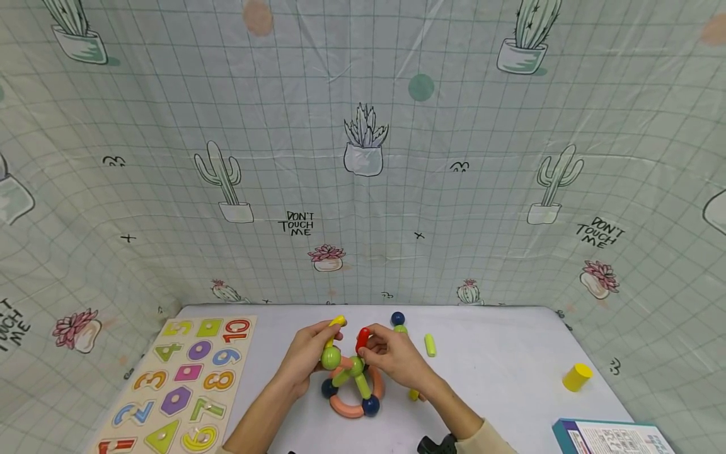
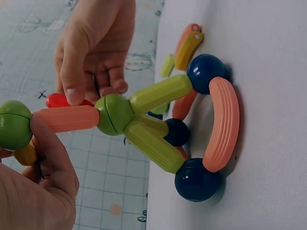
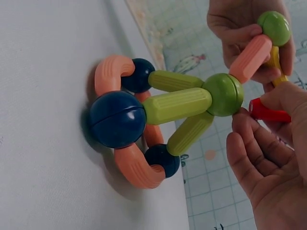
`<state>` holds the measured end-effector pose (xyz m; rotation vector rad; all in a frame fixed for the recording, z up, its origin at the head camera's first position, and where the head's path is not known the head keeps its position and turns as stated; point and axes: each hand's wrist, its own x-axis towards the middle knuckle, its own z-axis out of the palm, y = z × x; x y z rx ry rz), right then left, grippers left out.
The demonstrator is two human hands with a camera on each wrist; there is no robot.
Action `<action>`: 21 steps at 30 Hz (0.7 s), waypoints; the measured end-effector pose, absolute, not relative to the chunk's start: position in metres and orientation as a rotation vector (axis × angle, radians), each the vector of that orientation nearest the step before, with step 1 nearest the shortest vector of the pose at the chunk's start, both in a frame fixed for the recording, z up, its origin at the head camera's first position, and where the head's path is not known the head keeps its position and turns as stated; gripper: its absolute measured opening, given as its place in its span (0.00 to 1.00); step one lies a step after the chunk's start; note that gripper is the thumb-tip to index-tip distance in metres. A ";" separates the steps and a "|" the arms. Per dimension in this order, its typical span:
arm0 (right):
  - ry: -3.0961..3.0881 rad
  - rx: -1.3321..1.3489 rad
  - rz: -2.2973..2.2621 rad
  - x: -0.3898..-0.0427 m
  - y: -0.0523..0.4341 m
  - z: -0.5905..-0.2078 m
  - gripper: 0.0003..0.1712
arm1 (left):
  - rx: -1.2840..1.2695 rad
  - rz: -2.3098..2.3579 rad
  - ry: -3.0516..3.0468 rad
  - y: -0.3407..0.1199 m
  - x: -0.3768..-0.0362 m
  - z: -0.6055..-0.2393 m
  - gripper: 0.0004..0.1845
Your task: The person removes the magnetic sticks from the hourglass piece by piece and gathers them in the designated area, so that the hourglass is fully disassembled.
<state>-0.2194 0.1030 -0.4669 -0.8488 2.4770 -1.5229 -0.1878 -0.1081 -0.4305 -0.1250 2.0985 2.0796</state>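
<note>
On the table stands a magnetic stick-and-ball build. Its base ring has salmon curved sticks [image 2: 223, 124] and dark blue balls [image 3: 117, 120]. Light green sticks [image 3: 177, 105] rise from it to a green ball [image 3: 224, 95], from which a salmon stick [image 2: 67, 118] runs to a second green ball [image 1: 331, 358]. My left hand [image 1: 306, 356] grips a yellow stick [image 1: 338, 321] by that outer ball, fingers curled around it. My right hand [image 1: 394, 356] pinches a red stick [image 1: 363, 339] between thumb and fingers, close to the central green ball; whether they touch, I cannot tell.
At the left lies a number-and-shape puzzle board [image 1: 190, 372]. Behind the right hand are a blue ball [image 1: 397, 318] and a light green stick [image 1: 430, 345]. To the right stand a yellow cylinder [image 1: 577, 377] and a box [image 1: 612, 436]. A black object [image 1: 437, 444] lies at the front.
</note>
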 end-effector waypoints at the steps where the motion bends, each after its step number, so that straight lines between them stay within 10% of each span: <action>1: 2.474 -0.852 -1.529 -0.219 0.103 -0.467 0.11 | -0.124 2.080 2.098 -0.108 -0.188 -0.430 0.23; 21: 2.597 -0.586 -1.540 -0.226 0.155 -0.470 0.13 | -0.158 2.028 2.150 -0.104 -0.190 -0.430 0.23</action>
